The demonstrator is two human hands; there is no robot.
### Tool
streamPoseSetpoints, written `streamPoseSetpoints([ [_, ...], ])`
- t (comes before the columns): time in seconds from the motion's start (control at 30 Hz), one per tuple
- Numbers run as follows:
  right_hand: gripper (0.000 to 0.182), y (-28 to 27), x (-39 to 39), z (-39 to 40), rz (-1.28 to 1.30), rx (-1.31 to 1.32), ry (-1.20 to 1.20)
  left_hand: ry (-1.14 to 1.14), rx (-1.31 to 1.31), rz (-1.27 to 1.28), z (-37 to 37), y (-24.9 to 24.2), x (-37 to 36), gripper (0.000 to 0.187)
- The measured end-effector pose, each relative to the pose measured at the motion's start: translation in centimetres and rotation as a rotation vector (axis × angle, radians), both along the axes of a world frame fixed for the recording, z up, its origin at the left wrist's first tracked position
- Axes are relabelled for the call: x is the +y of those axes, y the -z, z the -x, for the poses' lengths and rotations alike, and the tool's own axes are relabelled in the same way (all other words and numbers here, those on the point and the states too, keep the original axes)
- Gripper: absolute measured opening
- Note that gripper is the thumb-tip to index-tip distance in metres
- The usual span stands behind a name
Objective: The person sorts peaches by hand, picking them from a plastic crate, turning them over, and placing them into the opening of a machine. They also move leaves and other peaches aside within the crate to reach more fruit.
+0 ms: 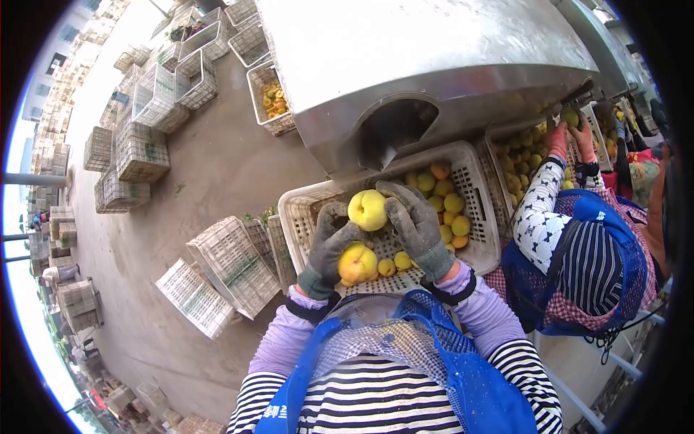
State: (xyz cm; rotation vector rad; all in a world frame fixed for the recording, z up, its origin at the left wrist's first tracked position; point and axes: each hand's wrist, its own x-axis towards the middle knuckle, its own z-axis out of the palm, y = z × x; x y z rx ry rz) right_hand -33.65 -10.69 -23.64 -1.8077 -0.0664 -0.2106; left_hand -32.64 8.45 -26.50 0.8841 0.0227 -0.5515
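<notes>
A yellow-green peach is up between my two hands, above a pale plastic crate. My right hand, in a dirty grey glove, closes on that peach from the right with fingertips and thumb. My left hand, gloved the same way, curls at its left side. A second, yellow-orange peach sits at the left palm and seems held there; the fingers under it are hidden. More peaches lie in the right part of the crate, with a few small ones along its near side.
A metal machine with a dark round opening stands just beyond the crate. At right, a co-worker in pink gloves holds a fruit over another peach crate. Stacked crates stand at left; one crate holds cut fruit.
</notes>
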Motion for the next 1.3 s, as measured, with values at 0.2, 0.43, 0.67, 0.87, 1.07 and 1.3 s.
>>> streamPoseSetpoints([
  [0.2, 0.059, -2.6, 0.3, -0.8, 0.115, -0.051, -0.039, -0.044, -0.13, 0.017, -1.3, -0.6, -2.1, 0.06],
  [0.43, 0.075, -0.1, -1.0, -6.4, 0.605, -0.016, 0.172, -0.017, -0.01, -0.055, -4.6, -2.2, -2.6, 0.05],
  [0.67, 0.068, 4.8, -1.3, -9.8, 0.894, -0.118, 0.294, -0.032, -0.327, -0.334, -2.7, 0.8, -1.3, 0.046],
  [0.87, 0.063, 6.0, -1.2, -14.1, 0.782, -0.197, 0.224, -0.026, -0.323, -0.257, -3.1, 2.9, -0.5, 0.047],
  [1.07, 0.083, 0.1, -1.8, -9.9, 0.555, -0.036, 0.079, -0.19, 0.088, 0.294, -3.4, 5.2, -0.8, 0.059],
  [1.3, 0.088, 1.9, 0.0, -1.1, 0.351, 0.014, -0.186, -0.174, -0.443, -0.442, -2.9, 2.3, -2.2, 0.057],
])
